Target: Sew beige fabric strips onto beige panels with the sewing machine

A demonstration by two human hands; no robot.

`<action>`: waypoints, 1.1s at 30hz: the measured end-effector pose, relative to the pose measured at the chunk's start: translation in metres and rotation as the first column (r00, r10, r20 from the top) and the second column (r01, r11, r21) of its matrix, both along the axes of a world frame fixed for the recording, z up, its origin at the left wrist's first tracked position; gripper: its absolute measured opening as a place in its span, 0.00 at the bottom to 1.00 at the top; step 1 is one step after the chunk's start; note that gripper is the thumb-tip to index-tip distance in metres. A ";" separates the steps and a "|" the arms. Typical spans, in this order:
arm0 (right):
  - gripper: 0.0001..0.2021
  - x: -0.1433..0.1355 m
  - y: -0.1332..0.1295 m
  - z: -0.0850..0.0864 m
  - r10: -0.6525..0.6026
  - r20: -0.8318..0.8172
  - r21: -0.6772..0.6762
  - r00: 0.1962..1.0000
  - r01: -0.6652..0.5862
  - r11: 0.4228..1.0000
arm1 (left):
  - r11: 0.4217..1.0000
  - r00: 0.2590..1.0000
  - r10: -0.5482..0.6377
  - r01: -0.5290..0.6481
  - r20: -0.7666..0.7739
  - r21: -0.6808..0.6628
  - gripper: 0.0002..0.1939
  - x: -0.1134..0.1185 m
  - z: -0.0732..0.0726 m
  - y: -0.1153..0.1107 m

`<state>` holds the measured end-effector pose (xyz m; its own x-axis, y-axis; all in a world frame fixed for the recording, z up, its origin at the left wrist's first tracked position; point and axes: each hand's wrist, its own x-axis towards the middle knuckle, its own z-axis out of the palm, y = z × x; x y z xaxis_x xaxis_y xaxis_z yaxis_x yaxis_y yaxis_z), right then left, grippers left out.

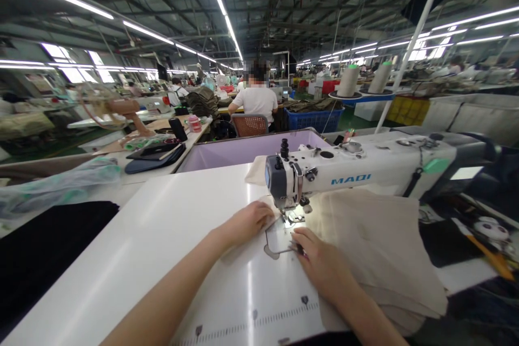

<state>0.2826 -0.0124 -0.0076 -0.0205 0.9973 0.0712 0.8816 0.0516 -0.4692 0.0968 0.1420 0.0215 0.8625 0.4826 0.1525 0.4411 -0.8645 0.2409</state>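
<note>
The white sewing machine has its lit needle and presser foot over the table. Just left of the foot, my left hand has its fingers bent and pressed together on the edge of a cream fabric piece. My right hand is in front of the foot, closed around small dark thread snips whose thin metal points face left. Between my hands lies the slide plate with a grey rounded tab. More cream fabric spreads to the right, under the machine arm.
The white tabletop carries a printed ruler near its front edge. A lilac bin stands behind it. Dark cloth lies at the left. Thread cones stand behind the machine. A seated person is ahead.
</note>
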 end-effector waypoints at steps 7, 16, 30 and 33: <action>0.22 0.002 -0.023 -0.015 0.047 -0.115 0.228 0.992 -0.019 0.973 | 0.855 0.794 0.518 -0.490 -0.316 0.170 0.11 -0.018 -0.008 -0.041; 0.12 -0.011 -0.027 -0.007 0.012 0.149 -0.041 0.989 -0.006 0.999 | 0.835 0.741 0.548 -0.509 -0.387 0.208 0.11 -0.017 0.002 -0.059; 0.21 -0.006 -0.010 0.001 0.108 0.085 -0.093 0.990 -0.100 0.991 | 0.987 0.995 0.087 -0.080 -0.043 0.138 0.16 0.017 -0.031 -0.071; 0.20 -0.007 -0.004 0.001 0.096 0.085 -0.080 0.992 -0.090 0.993 | 0.989 0.996 0.073 -0.067 -0.044 0.133 0.16 0.015 -0.028 -0.063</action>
<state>0.2757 -0.0163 -0.0064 -0.1163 0.9932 -0.0108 0.9128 0.1025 -0.3953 0.1123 0.0792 -0.0067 0.8352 0.5207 0.1770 0.5103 -0.8537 0.1036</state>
